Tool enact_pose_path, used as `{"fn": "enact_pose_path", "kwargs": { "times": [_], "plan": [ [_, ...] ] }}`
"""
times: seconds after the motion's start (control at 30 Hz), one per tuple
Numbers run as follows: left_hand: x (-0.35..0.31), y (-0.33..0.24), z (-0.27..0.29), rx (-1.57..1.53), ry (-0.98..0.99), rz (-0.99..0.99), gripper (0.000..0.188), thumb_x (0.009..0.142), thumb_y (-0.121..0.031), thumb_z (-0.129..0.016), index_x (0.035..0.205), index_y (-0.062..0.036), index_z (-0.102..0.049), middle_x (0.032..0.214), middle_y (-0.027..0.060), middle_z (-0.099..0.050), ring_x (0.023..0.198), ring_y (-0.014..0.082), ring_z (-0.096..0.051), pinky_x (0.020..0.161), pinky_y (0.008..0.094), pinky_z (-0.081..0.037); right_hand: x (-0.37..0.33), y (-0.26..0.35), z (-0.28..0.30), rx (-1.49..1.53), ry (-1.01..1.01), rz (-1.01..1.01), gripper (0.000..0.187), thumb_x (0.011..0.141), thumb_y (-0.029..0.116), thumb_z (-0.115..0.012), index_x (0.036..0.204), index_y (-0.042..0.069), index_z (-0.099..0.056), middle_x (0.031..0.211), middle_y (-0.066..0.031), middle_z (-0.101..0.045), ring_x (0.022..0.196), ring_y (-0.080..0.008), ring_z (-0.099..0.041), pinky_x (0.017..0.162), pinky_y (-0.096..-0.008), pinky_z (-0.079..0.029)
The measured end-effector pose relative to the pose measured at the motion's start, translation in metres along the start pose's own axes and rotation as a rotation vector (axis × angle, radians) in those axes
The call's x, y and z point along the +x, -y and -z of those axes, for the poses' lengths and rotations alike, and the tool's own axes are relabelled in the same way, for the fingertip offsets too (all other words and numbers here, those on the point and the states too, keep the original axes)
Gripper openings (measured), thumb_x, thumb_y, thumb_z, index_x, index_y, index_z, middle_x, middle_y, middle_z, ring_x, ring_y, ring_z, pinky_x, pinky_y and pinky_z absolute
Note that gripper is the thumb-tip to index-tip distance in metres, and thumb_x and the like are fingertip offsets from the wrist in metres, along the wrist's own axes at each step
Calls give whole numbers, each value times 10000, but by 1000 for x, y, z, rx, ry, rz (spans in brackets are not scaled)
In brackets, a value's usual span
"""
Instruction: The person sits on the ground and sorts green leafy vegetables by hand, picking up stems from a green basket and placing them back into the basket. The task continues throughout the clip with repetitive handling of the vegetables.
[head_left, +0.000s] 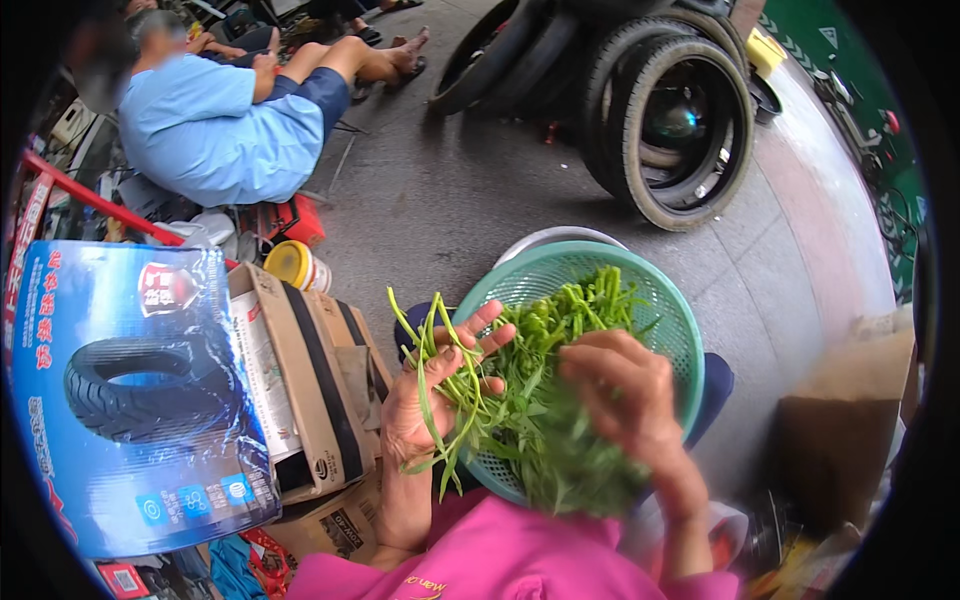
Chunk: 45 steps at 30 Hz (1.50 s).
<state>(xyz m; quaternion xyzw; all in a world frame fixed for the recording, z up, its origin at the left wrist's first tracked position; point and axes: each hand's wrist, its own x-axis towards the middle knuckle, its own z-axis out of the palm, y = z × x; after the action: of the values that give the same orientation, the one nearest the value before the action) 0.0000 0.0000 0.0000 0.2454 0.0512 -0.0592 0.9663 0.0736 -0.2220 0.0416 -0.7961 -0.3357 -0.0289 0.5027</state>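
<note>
Leafy greens are best handled few at a time — some are pinched by the left hand, its outer fingers spread, while what the blurred right hand grips cannot be told — over the colander where the rest are heaped, tyres standing beyond.

Could pass over floor to the far side and right of the basket; blocked left by boxes, far right by tyres, near right by a carton.
</note>
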Motion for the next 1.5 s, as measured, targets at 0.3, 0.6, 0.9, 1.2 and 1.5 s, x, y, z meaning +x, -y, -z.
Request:
{"fn": "enact_pose_path", "kwargs": {
  "times": [0.3, 0.6, 0.9, 1.2, 1.5],
  "plan": [
    [6, 41, -23, 121, -122, 140, 141, 928, -91, -632, 1051, -31, -667, 1507, 162, -396, 1232, 234, -530, 1013, 415, -472, -5, -9, -6, 284, 290, -295, 174, 846, 159, -721, 936, 12, -700, 777, -146, -689, 693, -315, -673, 613, -394, -515],
    [8, 41, -30, 145, -111, 246, 198, 967, -106, -580, 1111, 18, -636, 1456, 119, -455, 1048, 210, -639, 678, 356, -630, -4, -4, 6, 630, 339, -540, 179, 828, 28, -599, 654, -16, -613, 583, 17, -570, 577, -24, -500, 533, -236, -410],
    [2, -2, 27, -319, 10, -138, 144, 1033, -169, -476, 1097, -58, -541, 1369, 159, -524, 1273, 300, -522, 819, 420, -578, -32, 1, 55, 386, -94, -452, 152, 824, 42, -678, 711, -48, -630, 607, -54, -577, 548, -106, -530, 509, -288, -396],
    [7, -24, 20, -827, 101, -302, 194, 1036, -159, -454, 1108, -20, -569, 1391, 102, -534, 1312, 245, -466, 1073, 474, -394, -68, -66, 51, -677, -146, -419, 104, 798, 114, -705, 764, 20, -673, 676, -123, -598, 604, -329, -606, 571, -415, -448],
    [2, -36, 58, -703, -183, -346, 189, 1023, -111, -470, 1101, 32, -565, 1299, 169, -598, 1173, 336, -599, 1024, 520, -479, -67, -63, 52, -833, 53, -556, 115, 753, 141, -707, 822, 49, -704, 760, -131, -686, 662, -324, -661, 599, -412, -485]
  ]
}}
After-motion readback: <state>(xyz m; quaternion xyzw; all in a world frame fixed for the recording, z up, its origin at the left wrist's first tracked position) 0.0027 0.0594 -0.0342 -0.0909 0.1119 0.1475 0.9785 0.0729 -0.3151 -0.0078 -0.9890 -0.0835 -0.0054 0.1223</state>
